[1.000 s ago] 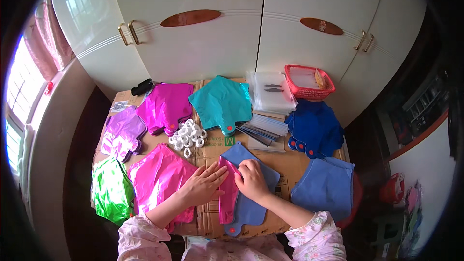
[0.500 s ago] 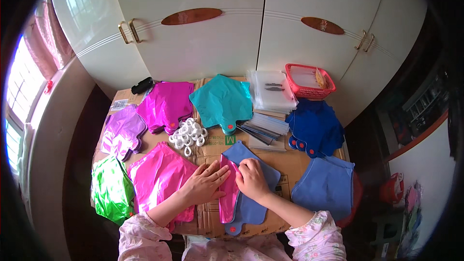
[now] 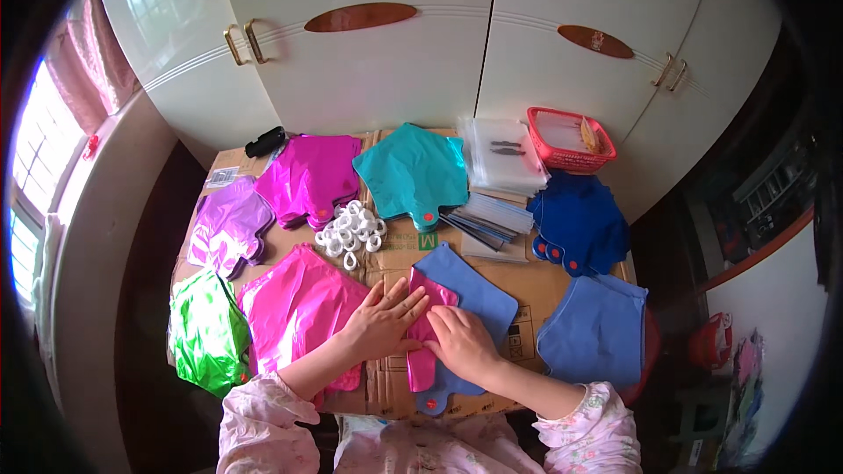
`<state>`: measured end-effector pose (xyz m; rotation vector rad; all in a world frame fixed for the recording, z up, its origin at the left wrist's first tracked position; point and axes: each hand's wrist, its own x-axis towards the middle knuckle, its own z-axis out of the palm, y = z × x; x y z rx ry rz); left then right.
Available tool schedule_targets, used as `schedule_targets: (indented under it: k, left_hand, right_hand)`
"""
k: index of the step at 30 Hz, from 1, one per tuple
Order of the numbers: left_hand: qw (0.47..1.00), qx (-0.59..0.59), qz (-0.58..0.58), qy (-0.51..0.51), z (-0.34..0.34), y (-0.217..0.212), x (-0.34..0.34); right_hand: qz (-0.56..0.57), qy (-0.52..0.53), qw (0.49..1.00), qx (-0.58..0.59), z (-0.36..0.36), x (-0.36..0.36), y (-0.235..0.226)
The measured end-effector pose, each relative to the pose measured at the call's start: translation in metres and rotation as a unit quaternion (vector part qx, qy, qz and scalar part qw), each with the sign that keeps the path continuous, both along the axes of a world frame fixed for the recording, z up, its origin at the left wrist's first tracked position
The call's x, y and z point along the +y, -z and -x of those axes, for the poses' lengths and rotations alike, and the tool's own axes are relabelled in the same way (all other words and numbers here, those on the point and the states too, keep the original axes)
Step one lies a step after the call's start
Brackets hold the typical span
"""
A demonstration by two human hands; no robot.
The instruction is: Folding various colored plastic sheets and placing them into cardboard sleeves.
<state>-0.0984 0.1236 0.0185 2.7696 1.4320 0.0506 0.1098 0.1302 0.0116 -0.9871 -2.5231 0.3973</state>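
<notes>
A pink foil balloon (image 3: 421,372), folded into a narrow strip, lies on a flat blue-grey foil balloon (image 3: 481,291) in front of me. My left hand (image 3: 379,323) rests flat with fingers spread, its fingertips on the strip's left side. On the strip's right side is my right hand (image 3: 464,349), fingers bent and close together, pressing or pinching the foil; its fingertips are partly hidden. The blue-grey balloon's neck, with a red dot, sticks out at the near edge. Left of my left hand spreads a stack of pink foil balloons (image 3: 294,316).
Green (image 3: 209,333), lilac (image 3: 230,224), magenta (image 3: 312,177), teal (image 3: 411,171), dark blue (image 3: 580,219) and blue-grey balloon stacks (image 3: 593,329) ring the cardboard (image 3: 386,377). White rings (image 3: 349,230), clear bags (image 3: 500,158), flat strips (image 3: 493,215) and a red basket (image 3: 571,158) lie at the back.
My right hand has slid nearer along the pink strip, and its fist has loosened into a flatter shape. My left hand stays on the strip. The whole view has shifted slightly.
</notes>
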Motion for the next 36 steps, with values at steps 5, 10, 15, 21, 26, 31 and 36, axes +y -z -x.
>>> schedule_targets:
  k: [5,10,15,21,26,31,36]
  left_hand:
    - [0.999,0.037,0.007,-0.006,0.001,-0.003,0.011]
    - [0.999,0.04,0.019,-0.019,0.01,0.002,0.033]
    - [0.998,0.057,-0.008,-0.01,0.01,0.01,0.054]
    - [0.994,0.083,-0.05,0.057,0.01,-0.007,0.042]
    - [0.995,0.083,-0.004,0.063,-0.006,-0.023,0.005]
    - [0.996,0.057,0.032,0.052,-0.014,-0.018,-0.022]
    - [0.998,0.053,0.011,0.008,-0.023,-0.008,-0.047]
  right_hand:
    - [-0.027,-0.002,0.999,-0.019,-0.005,-0.004,0.009]
    - [-0.028,-0.01,0.999,-0.025,-0.004,-0.004,0.006]
    - [-0.023,-0.014,0.999,-0.02,-0.005,-0.004,0.011]
    - [-0.027,-0.019,0.999,-0.026,-0.007,-0.002,0.01]
    - [-0.002,-0.034,0.999,-0.031,-0.01,-0.001,0.007]
    - [0.008,-0.066,0.997,-0.033,-0.013,0.001,0.007]
    - [0.003,-0.095,0.993,-0.069,-0.021,-0.002,0.008]
